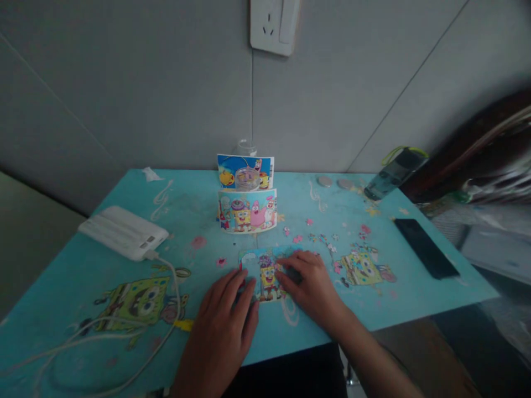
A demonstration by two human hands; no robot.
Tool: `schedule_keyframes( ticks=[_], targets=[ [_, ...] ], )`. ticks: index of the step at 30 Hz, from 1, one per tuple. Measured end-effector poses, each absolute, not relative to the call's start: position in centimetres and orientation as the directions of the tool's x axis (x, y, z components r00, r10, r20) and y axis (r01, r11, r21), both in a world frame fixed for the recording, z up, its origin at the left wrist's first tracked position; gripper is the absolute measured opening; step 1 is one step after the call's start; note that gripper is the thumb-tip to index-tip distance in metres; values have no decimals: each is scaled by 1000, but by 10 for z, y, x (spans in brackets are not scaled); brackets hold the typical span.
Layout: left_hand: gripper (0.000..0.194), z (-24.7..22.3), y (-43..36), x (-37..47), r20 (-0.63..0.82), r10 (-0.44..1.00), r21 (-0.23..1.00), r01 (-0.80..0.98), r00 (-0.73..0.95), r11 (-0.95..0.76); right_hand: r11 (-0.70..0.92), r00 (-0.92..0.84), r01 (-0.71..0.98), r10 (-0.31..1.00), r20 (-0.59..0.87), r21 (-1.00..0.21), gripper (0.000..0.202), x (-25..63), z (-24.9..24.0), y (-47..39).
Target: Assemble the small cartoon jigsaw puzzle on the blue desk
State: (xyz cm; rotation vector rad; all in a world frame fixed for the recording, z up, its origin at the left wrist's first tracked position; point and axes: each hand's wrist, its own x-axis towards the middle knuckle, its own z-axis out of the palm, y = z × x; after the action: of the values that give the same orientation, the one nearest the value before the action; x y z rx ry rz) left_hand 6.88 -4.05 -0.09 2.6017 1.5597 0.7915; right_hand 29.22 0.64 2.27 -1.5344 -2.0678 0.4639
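A partly assembled cartoon jigsaw puzzle (267, 281) lies flat on the table, a yellow square character in its middle. My left hand (226, 309) rests at its left edge, fingers stretched out and apart, holding nothing that shows. My right hand (313, 282) is over the puzzle's right part, thumb and forefinger pinched at the surface on what looks like a small puzzle piece, mostly hidden by the fingertips. Several loose puzzle pieces (297, 239) are scattered beyond and to the right. Behind the puzzle, a printed picture card (248, 211) stands propped up.
A second card (227, 172) and a clear round container (248, 178) stand behind. At left lies a white power bank (124, 232) with a trailing cable (176, 287). A phone (425, 249), a bottle (394, 174) and two round discs (324, 181) are rightward. The wall (166, 99) borders the table.
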Motion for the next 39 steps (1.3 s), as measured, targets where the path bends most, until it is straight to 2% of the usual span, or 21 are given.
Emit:
schedule_keyframes(
  ticks=[6,11,16,20,24,28,33,39],
  targets=[
    [33,-6,-40,66,435,814,247,818,385,-519,282,-190,756,958,213,-591,16,290,26,4],
    [33,-5,-40,65,439,807,239,814,396,-530,281,-163,736,957,242,-616,4,290,30,1],
    [36,-8,-39,63,479,776,227,796,410,-561,202,3,767,948,318,-609,9,315,35,-4],
    [35,-10,-40,62,512,760,212,799,400,-563,88,100,808,954,283,-582,13,343,34,-13],
    [36,-10,-42,62,507,771,185,825,385,-534,65,71,845,970,231,-531,16,364,31,-17],
    [34,-7,-43,63,498,777,157,841,386,-518,54,89,884,955,282,-464,22,382,31,-4],
    [32,-2,-44,65,486,785,164,842,385,-514,16,60,929,980,191,-370,26,393,28,19],
    [31,-1,-45,66,491,785,171,841,379,-513,6,73,906,982,172,-424,23,396,20,23]
  ],
)
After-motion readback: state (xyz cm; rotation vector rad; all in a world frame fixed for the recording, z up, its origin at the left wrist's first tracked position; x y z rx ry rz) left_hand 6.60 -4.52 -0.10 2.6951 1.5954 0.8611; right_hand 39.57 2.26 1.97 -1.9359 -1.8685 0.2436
